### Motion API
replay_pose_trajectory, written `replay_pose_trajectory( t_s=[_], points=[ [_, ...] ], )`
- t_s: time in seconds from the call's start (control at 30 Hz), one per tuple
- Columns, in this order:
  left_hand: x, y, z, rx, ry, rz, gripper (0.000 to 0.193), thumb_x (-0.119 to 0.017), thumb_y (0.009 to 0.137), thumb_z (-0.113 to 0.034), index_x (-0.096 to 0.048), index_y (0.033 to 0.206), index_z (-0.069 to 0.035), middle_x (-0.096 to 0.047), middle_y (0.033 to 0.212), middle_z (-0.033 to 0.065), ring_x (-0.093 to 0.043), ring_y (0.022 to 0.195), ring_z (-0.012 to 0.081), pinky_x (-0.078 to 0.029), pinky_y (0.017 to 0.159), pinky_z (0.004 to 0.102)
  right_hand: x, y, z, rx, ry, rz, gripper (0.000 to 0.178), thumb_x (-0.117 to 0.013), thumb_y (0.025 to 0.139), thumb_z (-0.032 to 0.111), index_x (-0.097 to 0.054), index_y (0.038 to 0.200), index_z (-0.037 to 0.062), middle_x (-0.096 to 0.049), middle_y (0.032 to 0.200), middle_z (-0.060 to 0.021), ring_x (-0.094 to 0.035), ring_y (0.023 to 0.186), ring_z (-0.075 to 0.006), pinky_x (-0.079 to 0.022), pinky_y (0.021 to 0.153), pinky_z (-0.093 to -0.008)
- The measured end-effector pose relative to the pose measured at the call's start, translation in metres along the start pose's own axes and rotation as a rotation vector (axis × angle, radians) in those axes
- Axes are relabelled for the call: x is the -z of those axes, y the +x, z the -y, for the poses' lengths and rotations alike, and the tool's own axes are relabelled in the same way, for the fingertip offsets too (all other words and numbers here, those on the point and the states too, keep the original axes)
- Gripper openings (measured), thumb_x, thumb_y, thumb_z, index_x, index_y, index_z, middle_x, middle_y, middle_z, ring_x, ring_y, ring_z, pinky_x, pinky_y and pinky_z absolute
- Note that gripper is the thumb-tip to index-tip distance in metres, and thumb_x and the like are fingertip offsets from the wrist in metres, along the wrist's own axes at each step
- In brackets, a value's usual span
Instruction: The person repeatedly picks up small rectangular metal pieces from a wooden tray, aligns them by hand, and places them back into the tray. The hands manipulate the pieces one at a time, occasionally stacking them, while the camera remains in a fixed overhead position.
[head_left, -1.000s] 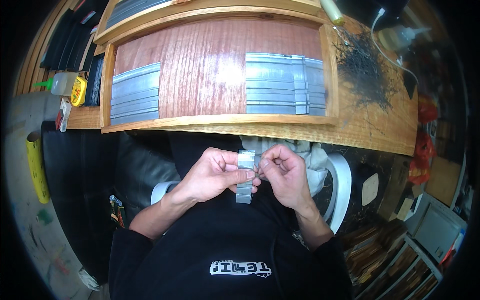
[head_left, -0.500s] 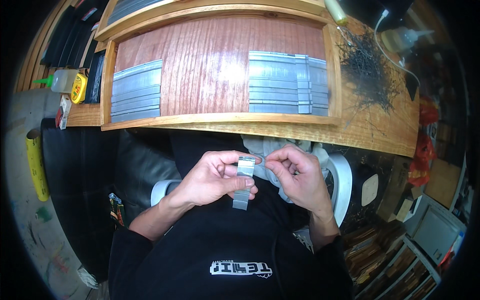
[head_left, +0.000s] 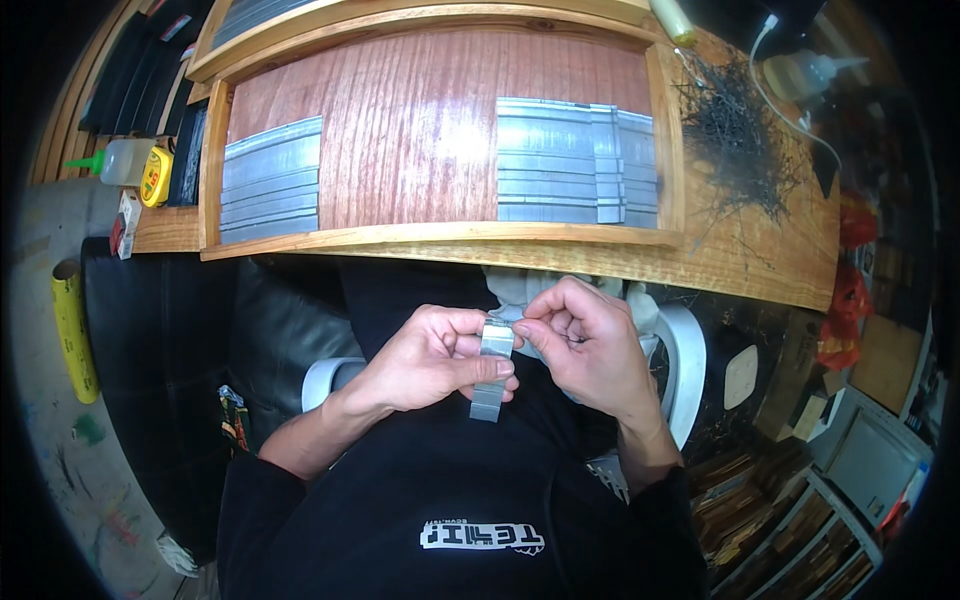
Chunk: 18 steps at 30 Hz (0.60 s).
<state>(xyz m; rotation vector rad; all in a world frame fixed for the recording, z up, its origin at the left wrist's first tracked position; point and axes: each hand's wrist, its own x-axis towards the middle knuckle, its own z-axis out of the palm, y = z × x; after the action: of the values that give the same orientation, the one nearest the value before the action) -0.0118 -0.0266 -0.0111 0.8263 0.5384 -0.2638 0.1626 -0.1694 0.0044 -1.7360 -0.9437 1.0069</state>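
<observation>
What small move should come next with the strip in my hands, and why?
Probably ease the right hand along the grey metal strip's top end: the left hand already pinches its middle, and the right fingertips only touch its upper edge.

light comes from above and lands hardest on the wooden tray point(head_left: 420, 130) in front of me, with a pale glare patch on its red grain and on the grey metal strips point(head_left: 575, 160). my left hand point(head_left: 430, 355) and right hand point(head_left: 590, 345) are evenly lit and sharp, casting soft shadow onto my dark shirt. the fisheye bows the tray's straight edges and the rim falls off to black. the floor at left and the clutter at right look dim and smeared.
</observation>
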Motion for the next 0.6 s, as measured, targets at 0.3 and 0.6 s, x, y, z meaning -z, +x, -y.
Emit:
replay_pose_trajectory(
  t_s=[0.3, 0.6],
  points=[
    [0.004, 0.003, 0.005, 0.012, 0.020, -0.001, 0.023, -0.070, 0.101, -0.005, -0.069, 0.123, -0.001, -0.079, 0.098, 0.0089, -0.077, 0.089, 0.0143, -0.063, 0.074, 0.0266, -0.002, 0.004, 0.001, 0.037, 0.007, 0.051, 0.009, -0.076, 0.090, 0.000, -0.067, 0.093, -0.0011, -0.069, 0.085, -0.0092, -0.068, 0.068, -0.0155, -0.052, 0.060, -0.0283],
    [0.003, 0.004, 0.004, -0.012, 0.035, -0.030, 0.021, -0.070, 0.100, -0.003, -0.071, 0.121, 0.000, -0.079, 0.098, 0.0098, -0.077, 0.089, 0.0150, -0.063, 0.073, 0.0265, 0.001, 0.004, -0.009, 0.058, 0.058, 0.019, 0.011, -0.080, 0.089, -0.002, -0.069, 0.089, 0.0008, -0.067, 0.076, 0.0005, -0.050, 0.058, 0.0004, -0.039, 0.052, -0.0193]
  ],
)
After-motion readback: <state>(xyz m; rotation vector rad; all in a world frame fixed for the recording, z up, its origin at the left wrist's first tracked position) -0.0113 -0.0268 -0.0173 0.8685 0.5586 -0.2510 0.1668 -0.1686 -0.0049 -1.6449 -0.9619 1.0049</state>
